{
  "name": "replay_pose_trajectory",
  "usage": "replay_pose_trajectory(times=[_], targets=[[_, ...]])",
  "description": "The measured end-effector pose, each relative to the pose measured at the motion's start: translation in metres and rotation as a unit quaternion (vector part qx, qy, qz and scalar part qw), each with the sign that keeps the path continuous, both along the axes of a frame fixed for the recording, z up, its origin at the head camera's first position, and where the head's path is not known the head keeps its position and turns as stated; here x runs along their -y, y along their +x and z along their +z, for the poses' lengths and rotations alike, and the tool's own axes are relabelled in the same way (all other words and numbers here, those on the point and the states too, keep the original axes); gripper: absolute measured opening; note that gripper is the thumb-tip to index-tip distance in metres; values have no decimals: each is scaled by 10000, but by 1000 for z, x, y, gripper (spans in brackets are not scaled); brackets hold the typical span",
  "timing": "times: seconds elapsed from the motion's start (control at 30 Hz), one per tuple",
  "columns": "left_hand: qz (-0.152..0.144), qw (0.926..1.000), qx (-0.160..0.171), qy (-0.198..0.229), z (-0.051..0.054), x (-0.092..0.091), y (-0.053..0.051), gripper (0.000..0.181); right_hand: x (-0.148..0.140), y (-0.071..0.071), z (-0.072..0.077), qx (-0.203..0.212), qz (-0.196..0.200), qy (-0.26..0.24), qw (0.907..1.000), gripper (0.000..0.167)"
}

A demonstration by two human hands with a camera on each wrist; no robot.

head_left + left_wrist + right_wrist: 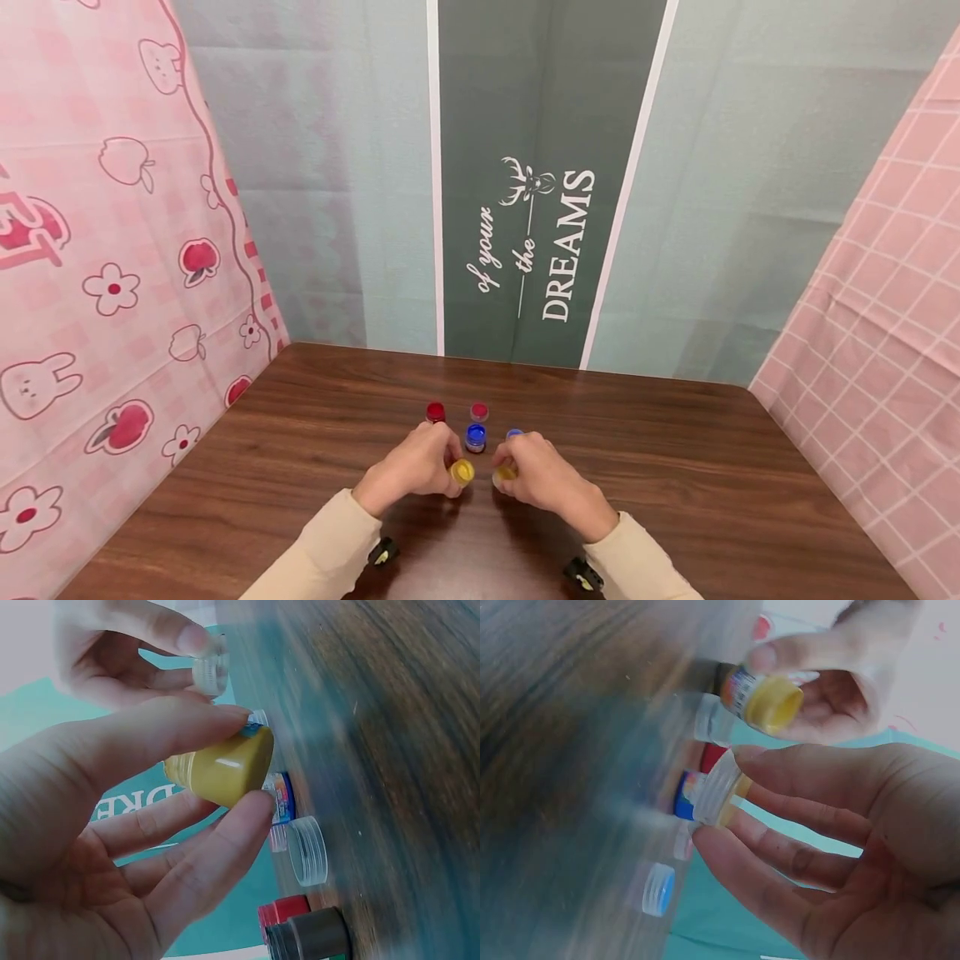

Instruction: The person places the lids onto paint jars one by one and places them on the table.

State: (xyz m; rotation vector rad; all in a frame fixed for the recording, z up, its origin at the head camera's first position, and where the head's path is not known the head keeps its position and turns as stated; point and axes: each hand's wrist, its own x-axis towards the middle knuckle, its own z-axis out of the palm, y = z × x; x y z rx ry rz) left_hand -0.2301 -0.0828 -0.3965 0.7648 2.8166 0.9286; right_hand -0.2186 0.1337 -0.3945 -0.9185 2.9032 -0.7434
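My left hand (pixel 414 462) pinches a small yellow paint jar (pixel 231 766) between thumb and fingers. The jar has no lid on it and is tilted, its mouth towards the right hand. In my right hand (pixel 546 477) is a clear screw lid (pixel 718 789) with yellow on its inner side, pinched by thumb and fingertips. Lid and jar are apart, a short gap between them. Just beyond the hands stands an open blue paint jar (pixel 476 439). A blue-stained lid (pixel 658 889) lies near the right hand, partly hidden by it in the head view.
Farther back on the wooden table (pixel 675 467) are a red paint jar (pixel 435 412) and a red-stained lid (pixel 479 411). The left wrist view also shows a dark jar (pixel 321 934) and a clear lid (pixel 308 851). Curtains hang behind and at both sides.
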Motion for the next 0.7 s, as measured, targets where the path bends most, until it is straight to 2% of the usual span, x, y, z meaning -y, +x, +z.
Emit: replay_pose_trajectory(times=[0.37,0.7], targets=[[-316,9993,-93,148,4,-11,2,19,-19,8,16,189,142,-404,9989,14],[-415,9989,-89,204,6,-16,3,18,-22,12,22,181,367,-786,9961,13]])
